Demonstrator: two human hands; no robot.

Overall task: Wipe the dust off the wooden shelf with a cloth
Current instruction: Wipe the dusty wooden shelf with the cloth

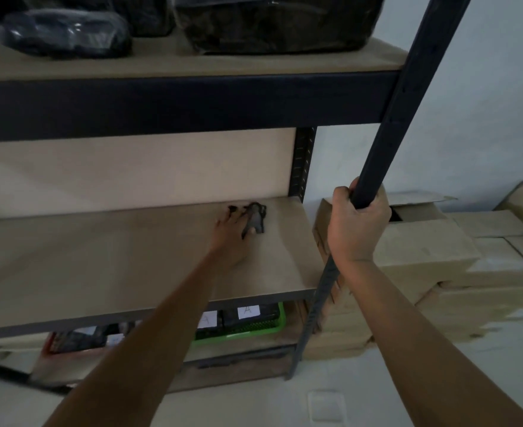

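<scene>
The middle wooden shelf is a pale board in a dark metal rack. My left hand reaches deep over its right part and presses a small dark cloth flat against the board near the back right corner; the cloth shows between and beyond the fingers. My right hand grips the rack's dark front right post, fingers wrapped round it at shelf height.
The upper shelf carries dark plastic-wrapped bundles. Below, a green basket holds labelled dark items. Stacked cardboard boxes stand against the white wall right of the rack.
</scene>
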